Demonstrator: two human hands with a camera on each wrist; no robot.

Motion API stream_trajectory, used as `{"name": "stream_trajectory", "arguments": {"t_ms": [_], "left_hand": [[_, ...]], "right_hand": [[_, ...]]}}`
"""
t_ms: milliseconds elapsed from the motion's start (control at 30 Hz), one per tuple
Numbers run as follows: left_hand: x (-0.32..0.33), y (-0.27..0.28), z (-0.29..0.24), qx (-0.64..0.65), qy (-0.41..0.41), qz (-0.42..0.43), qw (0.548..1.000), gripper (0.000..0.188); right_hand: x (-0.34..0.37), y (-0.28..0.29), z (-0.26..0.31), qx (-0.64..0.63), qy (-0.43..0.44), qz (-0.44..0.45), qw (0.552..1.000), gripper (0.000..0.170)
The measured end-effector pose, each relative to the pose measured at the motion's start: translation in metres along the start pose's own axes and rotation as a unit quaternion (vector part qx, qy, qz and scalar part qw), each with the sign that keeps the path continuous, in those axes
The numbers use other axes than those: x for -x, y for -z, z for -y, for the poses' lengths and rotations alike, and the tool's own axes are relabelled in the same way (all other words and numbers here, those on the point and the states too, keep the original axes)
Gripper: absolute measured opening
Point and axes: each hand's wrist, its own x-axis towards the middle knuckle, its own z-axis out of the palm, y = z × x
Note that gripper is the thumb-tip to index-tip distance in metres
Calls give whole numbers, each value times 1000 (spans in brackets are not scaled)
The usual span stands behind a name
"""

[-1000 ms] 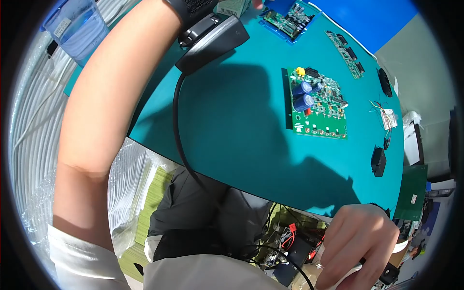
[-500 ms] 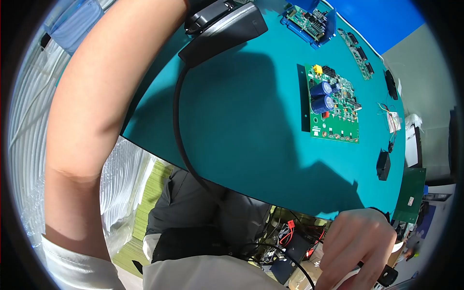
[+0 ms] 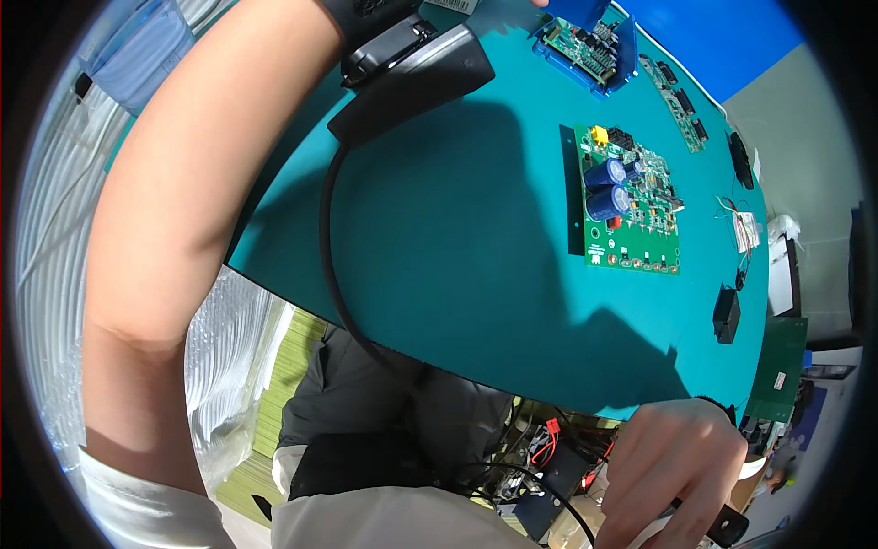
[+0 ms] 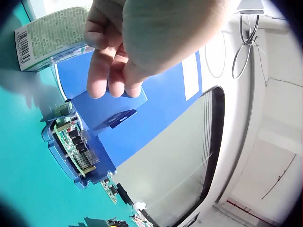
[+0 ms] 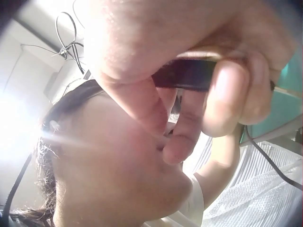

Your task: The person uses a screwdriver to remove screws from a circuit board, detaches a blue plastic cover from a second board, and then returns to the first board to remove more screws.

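My left hand reaches down over the far side of the table. Its thumb and fingertips meet the upper edge of a blue lid. This lid stands raised beside a blue enclosure with a circuit board inside; in the head view only a bit of fingertip shows near the lid. My right hand is close to the camera, in front of the table's near edge. Its fingers curl round a slim dark object, mostly covered, and I cannot tell its kind.
A large green circuit board with blue capacitors lies mid-table. Beyond it are a long narrow board, a black box and thin wires. A printed carton stands beside the enclosure. A black cable hangs from the left wrist camera.
The head view has shifted, so the table things appear further right. The left wrist rises, then comes back lower, its fingertip showing again near the lid. The right hand stays almost still.
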Motion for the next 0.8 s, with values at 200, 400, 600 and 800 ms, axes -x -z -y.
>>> {"name": "stream_trajectory", "arguments": {"t_ms": [200,400,600,800], "left_hand": [[1,-1,-1,10,12,5,1000,24],[3,0,-1,2,27,4,1000,25],[3,4,-3,-2,43,16,999,26],[1,4,0,5,38,19,999,27]], "right_hand": [[38,1,-9,-70,21,7,997,26],[45,1,-10,-33,53,-10,998,27],[0,4,0,-17,29,1,999,15],[1,2,2,-12,36,-23,999,16]]}}
